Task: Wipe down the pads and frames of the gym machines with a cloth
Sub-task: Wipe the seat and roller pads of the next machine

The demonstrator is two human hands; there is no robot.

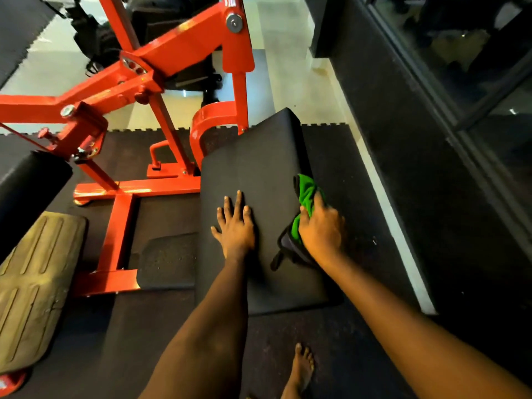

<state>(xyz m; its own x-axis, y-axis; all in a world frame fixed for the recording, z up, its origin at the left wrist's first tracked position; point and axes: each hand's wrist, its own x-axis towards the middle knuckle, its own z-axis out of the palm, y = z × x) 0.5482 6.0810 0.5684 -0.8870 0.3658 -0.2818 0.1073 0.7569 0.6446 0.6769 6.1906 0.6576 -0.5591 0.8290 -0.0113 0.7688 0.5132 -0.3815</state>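
At centre right of the frame, a green cloth (pixel 305 197) bunches against the black pad (pixel 259 156) edge, clutched by the right grip (pixel 321 228); the left grip (pixel 236 228) lies flat on the pad, fingers spread. A red frame (pixel 121 234) stands left.

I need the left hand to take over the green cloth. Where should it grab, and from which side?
Probably the bunched green fold of the cloth that sticks out beyond the right hand. Bring the left hand in from the left, across the pad. The right hand's fingers cover the rest of the cloth.
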